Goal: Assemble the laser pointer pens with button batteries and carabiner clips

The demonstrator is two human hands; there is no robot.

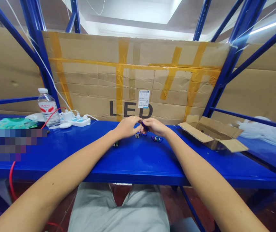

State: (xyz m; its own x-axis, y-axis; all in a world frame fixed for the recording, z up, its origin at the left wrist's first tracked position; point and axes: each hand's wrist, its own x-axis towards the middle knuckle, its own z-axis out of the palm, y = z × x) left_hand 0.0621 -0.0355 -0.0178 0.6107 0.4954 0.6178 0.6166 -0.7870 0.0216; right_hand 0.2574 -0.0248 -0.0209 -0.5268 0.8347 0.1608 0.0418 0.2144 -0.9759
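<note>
My left hand (126, 126) and my right hand (155, 126) meet over the far middle of the blue shelf top (133, 161). Both are closed in a pinch on one small dark purple item (143, 124) held between them. Under the hands lie small dark parts (137, 135) and a blue wire clip or ring (157, 139). A small dark piece (115, 145) rests by my left wrist. What the small items are is too fine to make out.
An open cardboard box (212, 133) lies at the right, white gloves or cloth (263, 130) beyond it. At the left stand a water bottle (47, 109), a white power strip (80, 121) with a red cable, and a green packet (13, 123). A taped cardboard wall marked LED (130, 80) closes the back.
</note>
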